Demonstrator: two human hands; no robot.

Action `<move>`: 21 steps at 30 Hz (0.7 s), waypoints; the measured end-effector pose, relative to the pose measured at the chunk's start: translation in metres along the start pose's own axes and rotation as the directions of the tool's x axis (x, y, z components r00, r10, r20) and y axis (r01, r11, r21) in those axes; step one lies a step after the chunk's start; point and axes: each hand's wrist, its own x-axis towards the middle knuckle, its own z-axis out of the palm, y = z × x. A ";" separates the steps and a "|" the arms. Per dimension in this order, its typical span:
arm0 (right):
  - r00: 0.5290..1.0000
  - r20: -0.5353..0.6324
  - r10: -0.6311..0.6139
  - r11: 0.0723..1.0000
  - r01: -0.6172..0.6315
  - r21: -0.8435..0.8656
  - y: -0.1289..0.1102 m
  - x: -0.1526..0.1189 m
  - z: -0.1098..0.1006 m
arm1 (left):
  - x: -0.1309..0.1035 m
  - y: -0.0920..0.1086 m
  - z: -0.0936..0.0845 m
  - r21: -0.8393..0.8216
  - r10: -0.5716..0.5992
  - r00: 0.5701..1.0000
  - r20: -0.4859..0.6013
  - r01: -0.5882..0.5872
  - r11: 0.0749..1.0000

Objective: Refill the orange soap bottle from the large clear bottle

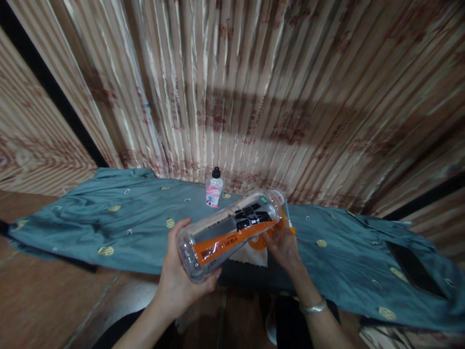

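Observation:
A large clear plastic bottle with an orange and black label is held up at a slant, base to the left and neck end to the right. My left hand is closed around its base. At the neck end my right hand grips the bottle with bent fingers, and the bottle hides some of them. Orange parts show around the right hand, but I cannot tell what they belong to. Below the bottle lies a white cloth or paper, partly covered from view.
A small clear bottle with a black cap and pink label stands at the back of the green cloth-covered surface. A dark phone-like slab lies at the right. Behind hangs a pleated patterned curtain; dark poles flank it.

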 end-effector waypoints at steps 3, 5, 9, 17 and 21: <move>1.000 -0.006 0.013 1.000 -0.013 0.000 0.000 0.000 0.001 | 0.001 0.004 0.002 0.005 0.012 1.000 -0.002 -0.012 1.000; 0.999 -0.017 0.028 1.000 -0.028 0.006 0.001 0.001 0.003 | 0.001 0.006 0.003 0.011 -0.001 1.000 -0.011 0.001 1.000; 0.998 -0.025 0.065 0.997 -0.065 0.031 -0.001 0.001 0.004 | 0.002 0.003 0.002 0.040 0.024 1.000 0.002 -0.024 0.999; 0.998 -0.029 0.052 0.993 -0.048 0.109 -0.008 0.001 0.005 | 0.008 -0.005 -0.009 0.087 0.060 0.991 0.121 -0.071 0.994; 0.995 -0.050 0.086 0.991 -0.080 0.112 -0.010 0.001 0.007 | 0.009 -0.005 -0.007 0.081 0.072 0.991 0.110 -0.082 0.993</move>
